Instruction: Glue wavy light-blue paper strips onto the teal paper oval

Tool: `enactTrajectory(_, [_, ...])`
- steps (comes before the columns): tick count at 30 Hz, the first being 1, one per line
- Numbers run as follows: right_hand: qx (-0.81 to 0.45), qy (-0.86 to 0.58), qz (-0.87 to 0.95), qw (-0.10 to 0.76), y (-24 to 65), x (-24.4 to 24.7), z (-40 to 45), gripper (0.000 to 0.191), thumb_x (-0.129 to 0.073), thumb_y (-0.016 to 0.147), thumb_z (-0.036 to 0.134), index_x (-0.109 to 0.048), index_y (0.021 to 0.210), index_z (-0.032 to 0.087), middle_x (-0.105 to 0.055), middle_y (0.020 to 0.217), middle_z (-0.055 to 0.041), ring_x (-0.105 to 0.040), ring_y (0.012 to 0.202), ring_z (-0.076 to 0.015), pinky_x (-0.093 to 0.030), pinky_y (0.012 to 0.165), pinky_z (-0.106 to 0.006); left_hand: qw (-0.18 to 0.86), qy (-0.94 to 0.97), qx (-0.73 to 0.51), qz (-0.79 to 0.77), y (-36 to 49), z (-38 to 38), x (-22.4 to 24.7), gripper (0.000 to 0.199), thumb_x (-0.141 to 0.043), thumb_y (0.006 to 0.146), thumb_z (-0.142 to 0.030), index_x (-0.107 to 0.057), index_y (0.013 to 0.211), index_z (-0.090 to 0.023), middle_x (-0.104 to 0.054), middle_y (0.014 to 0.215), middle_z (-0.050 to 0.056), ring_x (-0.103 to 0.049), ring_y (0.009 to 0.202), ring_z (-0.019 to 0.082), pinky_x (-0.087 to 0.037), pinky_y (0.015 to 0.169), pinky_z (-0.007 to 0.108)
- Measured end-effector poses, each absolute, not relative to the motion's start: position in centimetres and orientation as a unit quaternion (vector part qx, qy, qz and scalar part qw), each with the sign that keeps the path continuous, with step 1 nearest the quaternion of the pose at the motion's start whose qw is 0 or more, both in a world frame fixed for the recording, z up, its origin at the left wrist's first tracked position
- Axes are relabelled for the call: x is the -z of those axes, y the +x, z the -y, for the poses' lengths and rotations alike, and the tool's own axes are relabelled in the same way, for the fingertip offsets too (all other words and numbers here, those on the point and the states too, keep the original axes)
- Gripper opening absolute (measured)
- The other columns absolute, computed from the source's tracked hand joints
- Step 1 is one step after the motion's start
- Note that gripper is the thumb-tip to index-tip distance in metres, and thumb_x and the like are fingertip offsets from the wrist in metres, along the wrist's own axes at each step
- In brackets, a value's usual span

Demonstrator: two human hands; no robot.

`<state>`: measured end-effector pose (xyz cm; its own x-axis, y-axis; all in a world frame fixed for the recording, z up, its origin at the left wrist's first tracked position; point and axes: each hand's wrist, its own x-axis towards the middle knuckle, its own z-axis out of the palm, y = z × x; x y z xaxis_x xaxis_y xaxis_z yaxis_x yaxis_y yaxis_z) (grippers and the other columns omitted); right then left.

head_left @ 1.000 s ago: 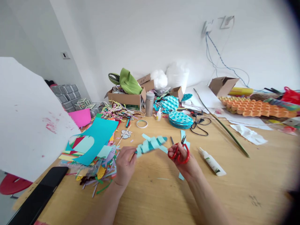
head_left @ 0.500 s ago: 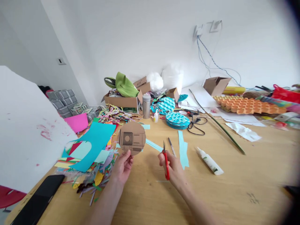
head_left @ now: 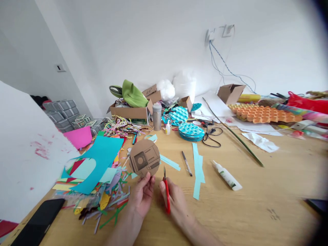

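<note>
My left hand (head_left: 144, 195) pinches the bottom edge of a round cardboard disc (head_left: 145, 158), which shows a printed dark pattern and stands nearly upright above the table. Just right of it, my right hand (head_left: 175, 196) is closed on red-handled scissors (head_left: 167, 194), blades pointing up and apart from the disc. Beyond the hands lie pale blue paper strips (head_left: 170, 162). A pen (head_left: 187, 164) rests to the right, beside longer pale blue strips (head_left: 197, 171). Farther right is a white glue bottle (head_left: 227, 175) on its side.
Turquoise paper (head_left: 101, 160) with a cut-out hole lies over paper scraps at left, near a black phone (head_left: 38, 222). Behind stand a filled cardboard box (head_left: 128, 112), a steel flask (head_left: 157, 118) and stacked turquoise discs (head_left: 191, 131). A green stick (head_left: 235, 135) and orange egg trays (head_left: 266, 113) are right.
My right hand has brought the scissors left and lower, closer to the disc. My left hand has shifted slightly right and down, and the disc has tilted. The whole view has turned slightly right.
</note>
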<state>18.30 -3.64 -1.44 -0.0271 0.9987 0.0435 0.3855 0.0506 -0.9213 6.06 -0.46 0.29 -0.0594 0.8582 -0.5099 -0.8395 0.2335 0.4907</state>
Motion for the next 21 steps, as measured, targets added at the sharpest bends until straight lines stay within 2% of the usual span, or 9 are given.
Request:
enactTrajectory(10, [-0.342, -0.59, 0.588, 0.435, 19.5, 1.1, 2.8, 0.041, -0.037, 0.092, 0.059, -0.044, 0.073, 0.024, -0.061, 0.067, -0.0026, -0.054, 0.059, -0.0172, -0.036, 0.057, -0.027, 0.73, -0.029, -0.572, -0.373, 9.2, 1.1, -1.9, 0.022, -0.051, 0.088, 0.004, -0.064, 0.074, -0.007, -0.071, 0.071, 0.01, -0.07, 0.06, 0.012, -0.059, 0.059, 0.018])
enactTrajectory(13, [-0.353, -0.588, 0.577, 0.444, 19.8, 1.2, 2.6, 0.043, -0.035, 0.093, 0.06, -0.046, 0.076, 0.023, -0.063, 0.072, -0.0045, -0.058, 0.065, -0.0189, -0.039, 0.06, -0.028, 0.743, -0.036, -0.563, -0.36, 10.2, 1.1, -1.6, 0.023, -0.051, 0.089, 0.003, -0.064, 0.072, -0.007, -0.071, 0.069, 0.009, -0.07, 0.059, 0.012, -0.059, 0.06, 0.018])
enactTrajectory(21, [-0.358, -0.596, 0.571, 0.437, 20.2, 1.4, 2.2, 0.043, -0.039, 0.091, 0.061, -0.047, 0.075, 0.023, -0.062, 0.069, -0.0037, -0.06, 0.068, -0.021, -0.04, 0.061, -0.029, 0.744, -0.001, -0.569, -0.351, 10.7, 1.0, 0.4, 0.019, -0.054, 0.086, 0.003, -0.068, 0.078, -0.008, -0.074, 0.08, 0.012, -0.072, 0.067, 0.014, -0.06, 0.066, 0.021])
